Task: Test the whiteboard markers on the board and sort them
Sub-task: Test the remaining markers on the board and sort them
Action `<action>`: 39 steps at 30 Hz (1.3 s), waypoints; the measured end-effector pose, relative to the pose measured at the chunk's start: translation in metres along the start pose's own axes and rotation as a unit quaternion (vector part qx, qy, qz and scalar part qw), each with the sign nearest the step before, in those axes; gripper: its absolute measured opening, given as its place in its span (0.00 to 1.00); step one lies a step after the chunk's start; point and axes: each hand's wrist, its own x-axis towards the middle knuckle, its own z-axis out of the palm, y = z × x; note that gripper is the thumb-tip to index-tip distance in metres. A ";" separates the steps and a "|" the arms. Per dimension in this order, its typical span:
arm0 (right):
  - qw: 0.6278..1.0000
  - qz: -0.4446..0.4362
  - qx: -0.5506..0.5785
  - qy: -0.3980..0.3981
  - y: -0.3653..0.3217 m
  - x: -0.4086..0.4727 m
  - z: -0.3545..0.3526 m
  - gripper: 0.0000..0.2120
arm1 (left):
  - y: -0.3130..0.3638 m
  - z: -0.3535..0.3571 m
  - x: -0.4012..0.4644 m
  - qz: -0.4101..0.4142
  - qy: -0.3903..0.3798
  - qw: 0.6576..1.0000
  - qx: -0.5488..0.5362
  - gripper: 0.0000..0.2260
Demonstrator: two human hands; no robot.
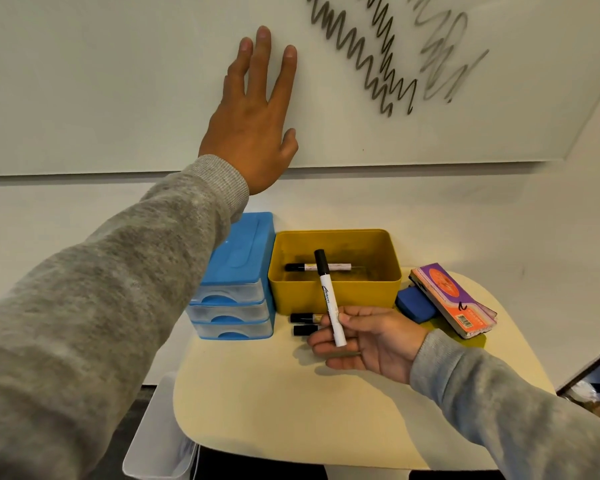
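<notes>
My right hand [368, 339] holds a capped white marker with a black cap [327, 292] upright over the small table, just in front of the yellow bin [336, 296]. One marker [317, 267] lies inside that bin. Two more markers [302, 323] lie on the table between the bin and my fingers, partly hidden by them. My left hand [253, 116] rests flat with fingers spread on the whiteboard [118, 81]. Black and grey zigzag scribbles [378, 53] mark the board at the upper right.
A blue three-drawer organiser [236, 282] stands left of the yellow bin. A blue eraser [414, 303] and an orange-purple packet [451, 299] lie at the right on the cream round table [291, 410]. A white tray [153, 441] hangs below the table's left edge.
</notes>
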 end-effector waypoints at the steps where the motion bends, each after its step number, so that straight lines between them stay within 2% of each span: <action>1: 1.000 0.000 0.000 -0.001 -0.001 0.000 0.001 0.15 | 0.000 0.000 0.000 0.000 -0.001 1.000 0.000 0.36; 8: 0.998 -0.051 0.009 -0.026 -0.022 -0.011 0.005 0.13 | -0.003 -0.005 0.000 0.007 -0.020 1.000 -0.020 0.36; 11: 0.994 -0.105 0.011 -0.031 -0.043 -0.020 0.007 0.13 | -0.003 -0.014 -0.002 0.015 -0.004 0.995 -0.099 0.29; 14: 0.986 -0.167 -0.003 -0.025 -0.067 -0.030 0.014 0.14 | 0.001 -0.026 -0.012 0.114 0.009 0.977 -0.179 0.20; 16: 0.978 -0.207 -0.013 -0.014 -0.084 -0.038 0.018 0.14 | 0.008 -0.031 -0.022 0.206 -0.032 0.964 -0.168 0.20; 18: 0.969 -0.244 -0.028 0.006 -0.098 -0.046 0.022 0.15 | 0.015 -0.033 -0.031 0.251 -0.067 0.955 -0.142 0.20; 21: 0.948 -0.311 -0.044 0.057 -0.122 -0.062 0.028 0.10 | 0.016 -0.036 -0.036 0.243 -0.061 0.955 -0.159 0.17; 24: 0.924 -0.373 -0.007 0.081 -0.138 -0.076 0.036 0.05 | 0.019 -0.040 -0.034 0.232 -0.062 0.956 -0.171 0.16; 27: 0.911 -0.406 -0.013 0.071 -0.148 -0.084 0.051 0.08 | 0.031 -0.049 -0.031 0.222 -0.061 0.957 -0.178 0.16; 30: 0.888 -0.440 -0.092 0.100 -0.154 -0.086 0.067 0.10 | 0.044 -0.059 -0.030 0.220 -0.062 0.957 -0.180 0.12; 34: 0.862 -0.466 -0.142 0.138 -0.168 -0.088 0.079 0.13 | 0.049 -0.069 -0.027 0.192 -0.057 0.957 -0.208 0.13; 37: 0.859 -0.474 -0.143 0.127 -0.181 -0.089 0.082 0.13 | 0.050 -0.075 -0.024 0.161 -0.056 0.950 -0.263 0.15; 39: 0.854 -0.486 -0.145 0.111 -0.189 -0.091 0.084 0.14 | 0.055 -0.080 -0.024 0.133 -0.060 0.932 -0.331 0.15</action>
